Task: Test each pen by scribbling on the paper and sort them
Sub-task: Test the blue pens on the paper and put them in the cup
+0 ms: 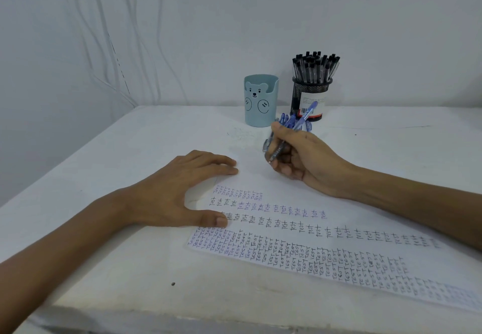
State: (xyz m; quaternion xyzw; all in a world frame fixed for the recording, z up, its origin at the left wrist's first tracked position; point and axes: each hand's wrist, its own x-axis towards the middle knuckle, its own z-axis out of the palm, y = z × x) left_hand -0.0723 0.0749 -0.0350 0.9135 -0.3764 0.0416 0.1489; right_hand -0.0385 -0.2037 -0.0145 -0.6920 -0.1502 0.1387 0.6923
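- The white table (104,166) fills the near part of the scene, its left side bare apart from a small dark speck near the front edge.
- The left hand (187,190) lies flat, palm down, at the left end of the paper. Its fingers are straight and reach toward the far corner of the sheet. The thumb is spread out and presses on the start of a written row. It grasps nothing.
- The paper (260,177) lies slantwise on the table, running from the left hand toward the near right. Rows of the word "TEST" in dark and bluish ink cover most of it; the far strip near the hands is blank.
- A pale blue bear cup (260,101) stands upright at the far side of the table near the wall (234,20). I cannot tell what is inside it.
- The right hand (300,161) is just beyond the far edge of the written rows, fingers curled tight round a bundle of blue pens (285,122).
- One of them, the writing pen (309,110), sticks up highest. It slants from far right down to near left, its tip pointing at the blank part of the sheet. Whether the tip touches the paper cannot be told.
- A black mesh holder (310,98) stands just right of the bear cup and behind the right hand. It is packed with upright black pens (315,68) and has a white label on its front.
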